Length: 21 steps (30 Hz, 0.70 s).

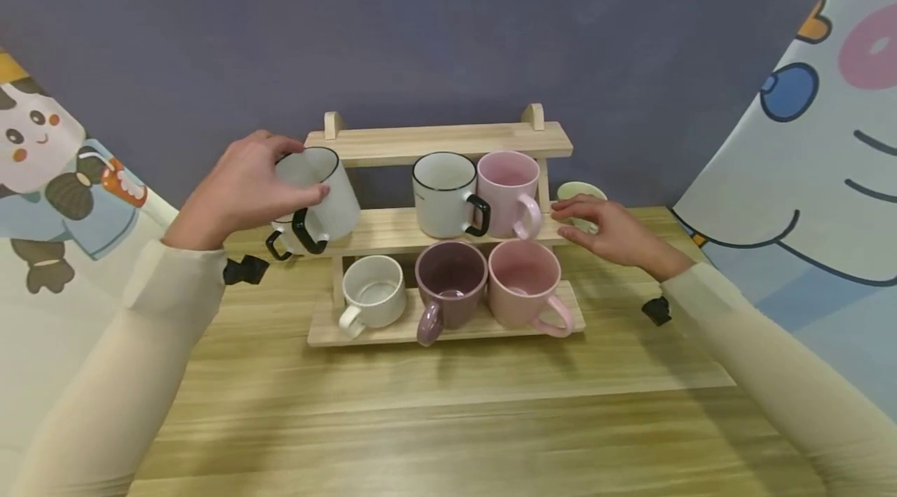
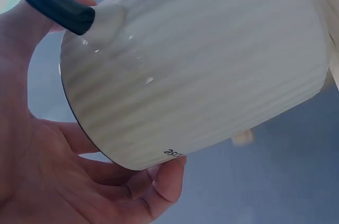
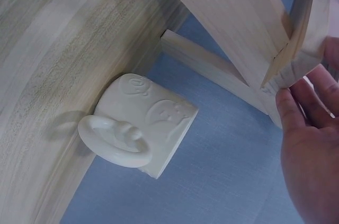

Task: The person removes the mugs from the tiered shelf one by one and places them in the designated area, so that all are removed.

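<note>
Your left hand [image 1: 241,189] grips the tilted mug [image 1: 336,205] by its rim [image 1: 339,160]; judged slick, breakable, best held by handle [image 1: 306,234]. Your right hand [image 1: 617,236] pinches the rack [image 1: 388,228] at right.

Black-rimmed white mug [image 1: 341,205], beige rack [image 1: 437,141]

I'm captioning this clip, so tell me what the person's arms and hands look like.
Both arms wear long, plain cream sleeves ending near the wrists. A small black piece shows beside each cuff. The left hand and right hand are ungloved.
</note>
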Tool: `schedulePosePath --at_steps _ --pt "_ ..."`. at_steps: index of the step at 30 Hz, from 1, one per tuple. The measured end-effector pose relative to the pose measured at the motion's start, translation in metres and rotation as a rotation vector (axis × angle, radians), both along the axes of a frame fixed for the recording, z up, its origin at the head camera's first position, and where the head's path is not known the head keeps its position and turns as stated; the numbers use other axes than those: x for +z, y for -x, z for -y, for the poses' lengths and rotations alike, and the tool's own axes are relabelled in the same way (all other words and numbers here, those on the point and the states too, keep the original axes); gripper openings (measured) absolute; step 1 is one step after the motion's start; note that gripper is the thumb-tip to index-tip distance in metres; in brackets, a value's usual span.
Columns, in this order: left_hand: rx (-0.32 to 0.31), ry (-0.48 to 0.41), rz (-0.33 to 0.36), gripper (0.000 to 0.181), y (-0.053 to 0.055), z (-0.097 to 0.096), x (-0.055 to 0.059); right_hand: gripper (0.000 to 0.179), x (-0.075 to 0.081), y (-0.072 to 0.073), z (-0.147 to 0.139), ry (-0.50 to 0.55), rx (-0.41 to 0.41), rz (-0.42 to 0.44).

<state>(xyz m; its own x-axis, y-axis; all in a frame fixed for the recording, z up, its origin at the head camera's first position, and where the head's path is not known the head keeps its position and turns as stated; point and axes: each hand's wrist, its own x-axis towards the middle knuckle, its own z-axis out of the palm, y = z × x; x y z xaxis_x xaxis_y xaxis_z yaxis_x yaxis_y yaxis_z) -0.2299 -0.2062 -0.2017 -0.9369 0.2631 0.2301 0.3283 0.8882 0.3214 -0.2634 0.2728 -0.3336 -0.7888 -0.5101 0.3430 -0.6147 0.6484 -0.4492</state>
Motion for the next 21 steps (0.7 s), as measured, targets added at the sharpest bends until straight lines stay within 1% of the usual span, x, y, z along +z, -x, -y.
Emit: schedulePosePath --at_steps 6,12,16,18,21 --pt "0.042 0.039 -0.016 0.074 -0.009 0.027 0.003 0.025 -0.002 0.001 0.000 0.004 0.002 -0.008" --pt "0.073 0.070 -0.012 0.074 -0.012 0.049 -0.001 0.025 -0.001 0.000 -0.001 -0.004 0.004 -0.016" --pt "0.075 0.107 0.010 0.076 -0.011 0.063 -0.010 0.025 -0.001 0.000 -0.001 -0.002 0.011 -0.017" --pt "0.065 0.129 0.021 0.076 -0.009 0.071 -0.017 0.025 -0.001 0.000 0.000 -0.002 0.015 -0.017" --pt "0.047 0.152 0.041 0.077 -0.006 0.083 -0.031 0.025 -0.001 0.001 0.000 -0.001 0.019 -0.019"
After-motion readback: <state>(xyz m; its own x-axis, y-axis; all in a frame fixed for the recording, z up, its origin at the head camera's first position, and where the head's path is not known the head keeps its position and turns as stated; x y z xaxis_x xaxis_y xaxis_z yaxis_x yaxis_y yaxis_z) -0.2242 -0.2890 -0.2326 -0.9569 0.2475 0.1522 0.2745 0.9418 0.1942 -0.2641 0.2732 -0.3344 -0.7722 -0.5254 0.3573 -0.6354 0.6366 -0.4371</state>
